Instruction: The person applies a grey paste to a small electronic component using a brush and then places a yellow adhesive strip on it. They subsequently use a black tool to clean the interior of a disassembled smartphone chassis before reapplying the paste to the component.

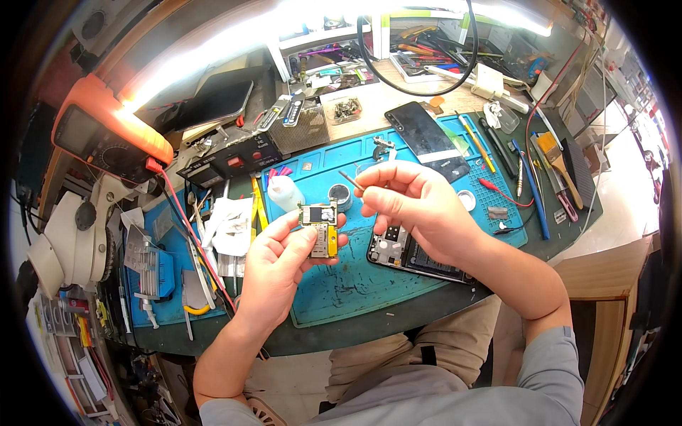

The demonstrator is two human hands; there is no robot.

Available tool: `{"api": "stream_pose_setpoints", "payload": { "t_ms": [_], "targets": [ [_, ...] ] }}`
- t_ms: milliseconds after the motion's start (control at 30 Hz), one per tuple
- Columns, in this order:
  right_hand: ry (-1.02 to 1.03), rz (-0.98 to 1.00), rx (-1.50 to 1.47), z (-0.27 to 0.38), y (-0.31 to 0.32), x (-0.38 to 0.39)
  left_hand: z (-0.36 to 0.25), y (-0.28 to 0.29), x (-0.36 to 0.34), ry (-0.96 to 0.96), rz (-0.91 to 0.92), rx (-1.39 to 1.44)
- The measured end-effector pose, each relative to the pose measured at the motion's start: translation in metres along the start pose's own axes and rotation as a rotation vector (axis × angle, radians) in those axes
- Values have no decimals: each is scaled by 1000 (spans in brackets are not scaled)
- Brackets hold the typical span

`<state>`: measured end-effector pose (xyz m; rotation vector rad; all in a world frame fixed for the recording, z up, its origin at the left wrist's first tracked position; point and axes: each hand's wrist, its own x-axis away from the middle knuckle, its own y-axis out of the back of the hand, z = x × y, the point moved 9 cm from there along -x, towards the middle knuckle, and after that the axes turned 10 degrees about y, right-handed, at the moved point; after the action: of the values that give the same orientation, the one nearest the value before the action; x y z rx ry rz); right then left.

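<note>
Over the blue work mat [341, 284], my left hand [277, 266] grips a small phone circuit board [324, 241] between thumb and fingers, its yellow edge and metal shields facing up. My right hand [426, 213] is up and to the right of it, closed on a thin metal tool [352, 182]. Only the tool's slim end shows, pointing toward the upper left, apart from the board; its kind is hidden by the fingers. Below my right hand lies an opened phone [391, 248] with its black battery exposed, partly covered by the wrist.
A white squeeze bottle [285, 193] and a small round jar [341, 194] stand just beyond the board. A dark phone panel [423, 135] lies behind. Brushes and a blue pen-like tool [531, 192] lie at right. An orange multimeter [106, 131] with leads stands at left.
</note>
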<state>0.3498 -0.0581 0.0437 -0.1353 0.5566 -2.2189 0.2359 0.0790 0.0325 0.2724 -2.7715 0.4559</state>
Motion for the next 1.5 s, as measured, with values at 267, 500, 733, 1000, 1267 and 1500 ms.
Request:
{"api": "stream_pose_setpoints", "payload": {
  "t_ms": [267, 500, 733, 1000, 1267, 1500],
  "targets": [
    [799, 103, 956, 44, -33, 14, 4, -3, 0, 21, 63, -5],
    [881, 163, 1036, 40, -42, 17, 7, -8, 1, 40, 87, -28],
    [887, 182, 1040, 38, -42, 17, 4, -8, 2, -13, 49, -59],
    [925, 194, 1057, 42, -48, 20, 4, -6, 2, -58, 73, -64],
    [997, 208, 1093, 43, -52, 24, 2, -6, 4, -101, 40, -94],
    [1064, 233, 1172, 44, -58, 30, -1, -2, 7, -157, -28, -122]
  ]
}}
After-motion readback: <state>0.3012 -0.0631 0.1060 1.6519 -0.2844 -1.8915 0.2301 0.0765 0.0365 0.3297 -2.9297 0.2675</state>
